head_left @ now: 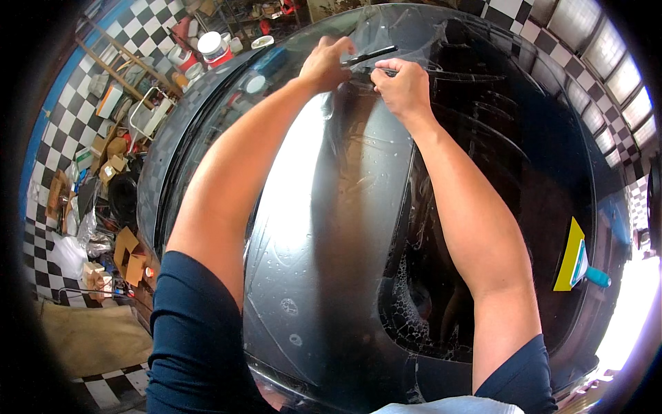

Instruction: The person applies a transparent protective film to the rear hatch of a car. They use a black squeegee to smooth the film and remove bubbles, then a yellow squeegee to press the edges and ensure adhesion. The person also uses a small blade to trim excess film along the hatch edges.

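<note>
Both my arms reach far over a wet, dark grey car roof (pixel 289 331). My left hand (pixel 325 67) is closed with bent fingers beside a thin black rod (pixel 376 54); what it grips is hidden. Close by on the right, my right hand (pixel 403 86) pinches thumb and fingers together below the rod, on something too small to make out. Wrinkled clear film (pixel 389 27) lies on the car beyond my hands. Under my right arm extends a glossy black roof panel (pixel 476 186), with streaks of water and soap bubbles near its front edge.
A yellow-bladed squeegee (pixel 571 259) with a teal handle rests on the car at the right. White tubs (pixel 212 47), cardboard boxes (pixel 129 255) and a wooden ladder (pixel 114 65) crowd the left side. A brown mat (pixel 96 338) lies at the lower left.
</note>
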`<state>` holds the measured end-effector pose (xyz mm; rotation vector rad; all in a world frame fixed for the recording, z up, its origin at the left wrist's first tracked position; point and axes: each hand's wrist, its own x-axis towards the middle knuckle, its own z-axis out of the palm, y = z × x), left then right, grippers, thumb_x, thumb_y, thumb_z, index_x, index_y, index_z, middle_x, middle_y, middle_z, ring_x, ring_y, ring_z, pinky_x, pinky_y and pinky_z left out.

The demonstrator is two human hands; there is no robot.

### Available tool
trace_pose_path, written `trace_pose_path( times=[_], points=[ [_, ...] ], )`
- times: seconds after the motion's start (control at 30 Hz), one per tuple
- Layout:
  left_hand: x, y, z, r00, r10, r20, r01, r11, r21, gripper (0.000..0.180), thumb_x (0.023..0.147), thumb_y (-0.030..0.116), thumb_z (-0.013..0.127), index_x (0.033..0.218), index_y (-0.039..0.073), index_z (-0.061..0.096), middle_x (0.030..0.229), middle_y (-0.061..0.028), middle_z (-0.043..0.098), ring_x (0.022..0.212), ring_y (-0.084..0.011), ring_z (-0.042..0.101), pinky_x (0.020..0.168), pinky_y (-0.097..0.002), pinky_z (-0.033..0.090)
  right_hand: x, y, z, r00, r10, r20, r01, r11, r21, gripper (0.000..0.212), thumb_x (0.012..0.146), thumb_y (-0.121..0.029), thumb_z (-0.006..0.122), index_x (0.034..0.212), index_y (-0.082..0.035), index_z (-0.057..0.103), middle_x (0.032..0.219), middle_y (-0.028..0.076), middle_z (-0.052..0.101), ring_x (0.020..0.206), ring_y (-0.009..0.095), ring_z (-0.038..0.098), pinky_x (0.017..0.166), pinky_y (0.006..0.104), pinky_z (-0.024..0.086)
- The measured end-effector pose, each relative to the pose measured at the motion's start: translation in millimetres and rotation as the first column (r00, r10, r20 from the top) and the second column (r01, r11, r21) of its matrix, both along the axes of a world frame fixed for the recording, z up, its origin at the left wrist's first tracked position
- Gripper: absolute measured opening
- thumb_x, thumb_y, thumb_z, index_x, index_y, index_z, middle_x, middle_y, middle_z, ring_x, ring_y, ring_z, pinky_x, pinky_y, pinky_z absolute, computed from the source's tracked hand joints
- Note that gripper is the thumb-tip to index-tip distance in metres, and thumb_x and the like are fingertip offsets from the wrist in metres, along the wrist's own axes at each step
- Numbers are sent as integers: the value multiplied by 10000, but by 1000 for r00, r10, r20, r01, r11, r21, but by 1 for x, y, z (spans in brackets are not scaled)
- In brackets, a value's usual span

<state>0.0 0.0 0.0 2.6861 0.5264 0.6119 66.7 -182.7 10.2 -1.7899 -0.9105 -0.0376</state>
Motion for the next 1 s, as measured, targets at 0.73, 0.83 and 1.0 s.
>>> trace_pose_path(
  times=[0.73, 0.83, 1.0],
  points=[
    [39, 45, 25, 954, -70, -290, -89, 861, -500, 335, 771, 374, 686, 680, 53, 656, 575, -3, 546, 477, -105, 468, 446, -269, 335, 2, -3, 0, 1000, 13, -17, -13, 1000, -13, 307, 739, -229, 626, 950, -15, 689, 824, 209, 669, 774, 283, 670, 736, 336, 510],
    [47, 44, 24, 922, -43, -386, -129, 904, -409, 326, 757, 359, 714, 629, 69, 638, 534, 14, 488, 449, -96, 411, 438, -274, 294, 5, -1, -4, 999, 19, 38, -20, 1000, 2, 302, 766, -201, 623, 974, 12, 675, 757, 142, 673, 700, 180, 666, 664, 281, 510],
    [46, 45, 25, 922, -137, -362, -116, 794, -597, 247, 773, 267, 687, 619, 83, 631, 525, 31, 447, 457, -86, 383, 441, -271, 272, 3, 1, -6, 995, 21, 94, -21, 1000, -5, 296, 780, -190, 622, 980, 23, 670, 698, 105, 673, 651, 126, 662, 625, 253, 511]
  ],
)
